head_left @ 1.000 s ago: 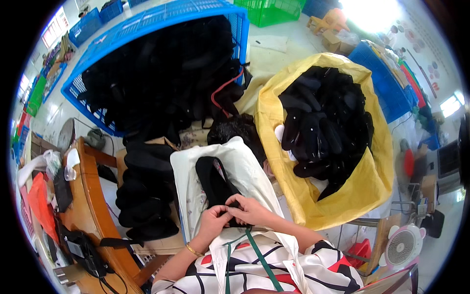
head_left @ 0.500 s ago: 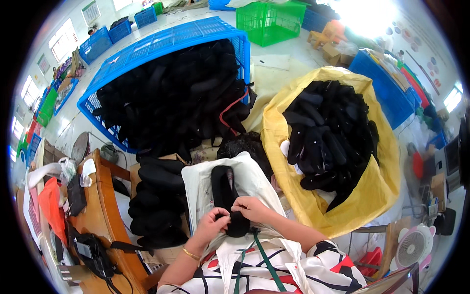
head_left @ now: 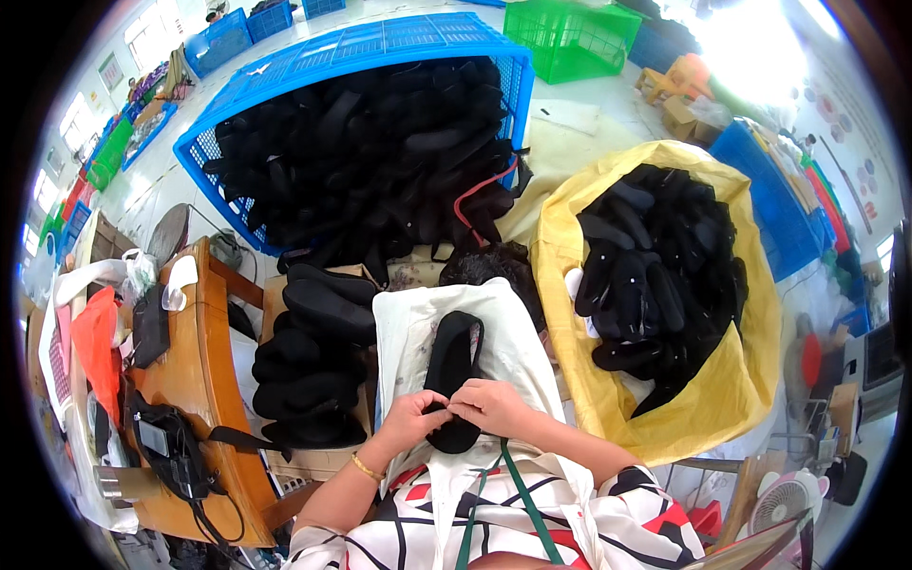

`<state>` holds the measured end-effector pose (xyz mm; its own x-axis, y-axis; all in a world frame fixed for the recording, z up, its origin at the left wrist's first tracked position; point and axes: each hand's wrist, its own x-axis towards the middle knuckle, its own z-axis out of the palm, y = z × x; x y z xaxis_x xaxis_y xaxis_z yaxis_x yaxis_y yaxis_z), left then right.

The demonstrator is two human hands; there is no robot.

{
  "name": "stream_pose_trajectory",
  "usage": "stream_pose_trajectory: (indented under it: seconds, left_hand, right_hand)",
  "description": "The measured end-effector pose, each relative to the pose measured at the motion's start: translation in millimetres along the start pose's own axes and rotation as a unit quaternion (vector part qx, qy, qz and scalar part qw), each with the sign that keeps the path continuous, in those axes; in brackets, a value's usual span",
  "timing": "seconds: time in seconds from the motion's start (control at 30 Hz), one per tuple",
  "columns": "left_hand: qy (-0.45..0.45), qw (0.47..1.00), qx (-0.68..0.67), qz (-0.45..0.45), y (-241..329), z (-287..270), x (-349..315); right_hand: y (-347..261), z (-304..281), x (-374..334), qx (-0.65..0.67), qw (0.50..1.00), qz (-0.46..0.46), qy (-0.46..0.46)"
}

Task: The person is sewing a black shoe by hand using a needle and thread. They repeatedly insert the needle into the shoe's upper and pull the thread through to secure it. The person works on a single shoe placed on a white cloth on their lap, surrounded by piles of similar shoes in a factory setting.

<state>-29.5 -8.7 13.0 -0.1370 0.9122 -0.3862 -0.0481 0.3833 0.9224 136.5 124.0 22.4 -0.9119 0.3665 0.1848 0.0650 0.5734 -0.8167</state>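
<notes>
A black cloth shoe (head_left: 455,344), long and slipper-like, lies lengthwise on a white cloth (head_left: 410,323) over my lap. Above its near end, my left hand (head_left: 424,418) and my right hand (head_left: 484,407) meet, thumbs and fingers pinched together at the tips. Whatever is between the fingertips is too small or hidden to make out. On my left wrist is a gold-coloured bracelet (head_left: 366,466). Two green straps (head_left: 522,494) hang down over my patterned clothing.
Black shoes (head_left: 318,304) are stacked left of my lap, beside a wooden bench (head_left: 204,380) carrying a black bag (head_left: 171,446). Ahead, a tipped blue crate (head_left: 356,43) spills black pieces. A yellow sack (head_left: 570,285) on the right holds more. A fan (head_left: 784,503) stands lower right.
My hands have come together, fingertips now meeting over the shoe's near end. The whole view has shifted, so the surroundings appear farther right and slightly higher.
</notes>
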Motion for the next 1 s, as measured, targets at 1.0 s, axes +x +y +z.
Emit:
stream_pose_trajectory:
  seconds: [1.0]
  left_hand:
    - [0.115, 0.909, 0.312, 0.253, -17, 2, -20]
  right_hand:
    - [-15, -32, 3, 0.48, 0.822, 0.287, 0.106]
